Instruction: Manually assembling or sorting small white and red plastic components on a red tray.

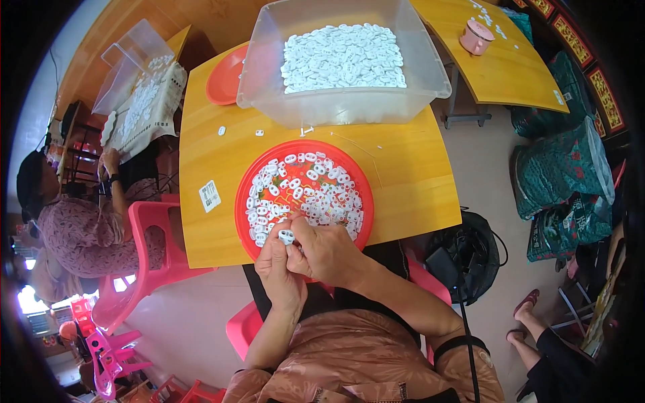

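Note:
Over the near edge of a round red tray [366, 195], my two hands meet at one small white oval plastic piece with dark holes [286, 236]. My left hand [279, 272] pinches it between thumb and fingers. Bent closed against its other side is my right hand [329, 252], its fingertips at the piece and partly hidden. White oval pieces with two holes [274, 190] lie along the left and top of the tray. Smaller white parts [332, 201] are heaped at the right of it.
A translucent plastic bin [342, 107] of white pieces stands at the back of the yellow table [416, 174]. Behind it to the left sits a red plate [225, 77]. Another person [101, 228] works at the left, near a pink chair [144, 248]. A pink mug [476, 37] is on the right table.

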The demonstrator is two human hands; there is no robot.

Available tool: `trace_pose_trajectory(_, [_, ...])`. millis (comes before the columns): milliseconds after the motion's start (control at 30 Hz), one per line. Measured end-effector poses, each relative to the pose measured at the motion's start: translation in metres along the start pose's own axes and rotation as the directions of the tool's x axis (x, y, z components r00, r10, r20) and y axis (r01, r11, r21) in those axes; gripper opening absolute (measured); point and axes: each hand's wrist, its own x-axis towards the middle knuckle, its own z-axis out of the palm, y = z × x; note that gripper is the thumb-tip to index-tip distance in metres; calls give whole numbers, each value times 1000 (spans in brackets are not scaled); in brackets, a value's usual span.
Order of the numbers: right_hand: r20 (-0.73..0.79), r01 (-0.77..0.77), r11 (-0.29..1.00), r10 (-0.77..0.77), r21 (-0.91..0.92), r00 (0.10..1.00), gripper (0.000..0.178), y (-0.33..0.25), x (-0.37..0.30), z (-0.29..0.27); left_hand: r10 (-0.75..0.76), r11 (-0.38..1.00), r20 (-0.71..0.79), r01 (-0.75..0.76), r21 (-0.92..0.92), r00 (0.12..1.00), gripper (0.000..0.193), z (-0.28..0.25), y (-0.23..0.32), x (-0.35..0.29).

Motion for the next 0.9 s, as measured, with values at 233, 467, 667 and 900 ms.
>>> trace_pose_trajectory(233, [47, -40, 999, 42, -33, 998, 32, 4, -8, 6, -21, 1000, -87, 23, 11, 996, 36, 12, 0, -6])
trace_pose_trajectory(467, [-16, 18, 996, -20, -91, 1000, 33, 10, -14, 15, -61, 997, -91, 57, -43, 994, 35, 8, -3, -7])
trace_pose_trajectory(667, [-17, 10, 997, -11, -82, 1000, 30, 19, -18, 25, -77, 995, -49, 74, -70, 996, 37, -6, -11, 0])
trace_pose_trajectory(900, [-43, 32, 995, -36, -95, 998, 30, 14, -11, 22, -21, 1000, 16, 21, -14, 1000, 48, 4, -1, -1])
